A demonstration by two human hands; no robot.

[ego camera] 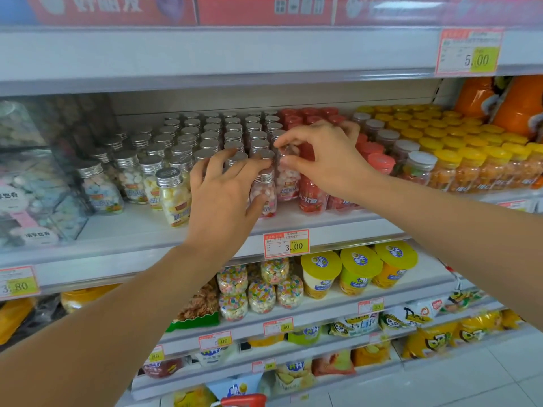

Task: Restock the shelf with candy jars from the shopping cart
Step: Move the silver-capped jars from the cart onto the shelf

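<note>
Two bare forearms (102,318) reach in from the near edge, cut off by the frame's bottom and right sides. The left hand (226,198) curls round a silver-capped jar of pink sweets (266,195), with the forefinger over the cap and the thumb along the side, hiding the jar's left half. This jar stands at the front of the middle shelf (141,230). Just right of it, the right hand (326,163) pinches the top of a second pink jar (289,177) between thumb and forefinger; its cap is hard to make out behind the fingertips. Left of the hands, a jar of yellow sweets (173,198) stands alone in front of rows of silver-capped jars (205,133), too many and too overlapped to count. To the right are red-capped jars (311,116), then yellow-capped jars (458,139) running out of frame. Blurred clear boxes (35,186) fill the left end. One level down stand three yellow-lidded tubs (360,270) and at least five jars of pastel sweets (261,296). A red shape (245,400) at the bottom edge is cut off.
</note>
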